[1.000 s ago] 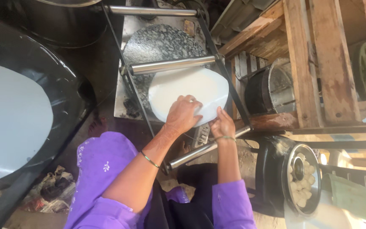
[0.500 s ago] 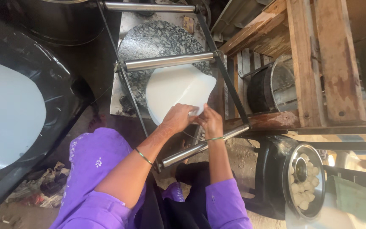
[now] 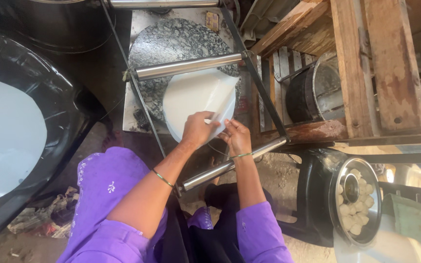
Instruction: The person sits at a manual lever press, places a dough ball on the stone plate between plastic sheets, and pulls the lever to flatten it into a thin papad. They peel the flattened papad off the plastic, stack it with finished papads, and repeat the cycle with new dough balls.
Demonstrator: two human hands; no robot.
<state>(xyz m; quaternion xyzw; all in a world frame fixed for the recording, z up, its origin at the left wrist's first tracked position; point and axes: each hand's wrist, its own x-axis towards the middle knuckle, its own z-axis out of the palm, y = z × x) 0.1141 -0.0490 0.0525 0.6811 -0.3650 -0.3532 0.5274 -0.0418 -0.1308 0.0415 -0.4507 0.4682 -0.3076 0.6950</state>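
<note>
Centrally, a thin white dough sheet (image 3: 196,100) lies draped over a round speckled granite slab (image 3: 171,44), its far edge tucked beneath the upper steel roller (image 3: 188,65). The left hand (image 3: 198,127) rests on the sheet's near edge with fingers curled closed over it, pinching the dough. The right hand (image 3: 237,136) sits just beside it, fingertips closed on the same near edge, which is lifted and folded slightly toward the person. Both wrists carry thin bangles; both arms emerge from purple sleeves. A lower steel roller (image 3: 230,165) runs diagonally beneath the forearms, joined to the upper one by a dark metal frame (image 3: 257,78). At left, a large black pan (image 3: 59,112) holds a broad white round sheet (image 3: 3,139). At right stand wooden frame beams (image 3: 366,63) and, nearer, a steel plate (image 3: 356,199) of small pale dough balls. Dusty ground lies below, with crumpled paper scraps at lower left.
</note>
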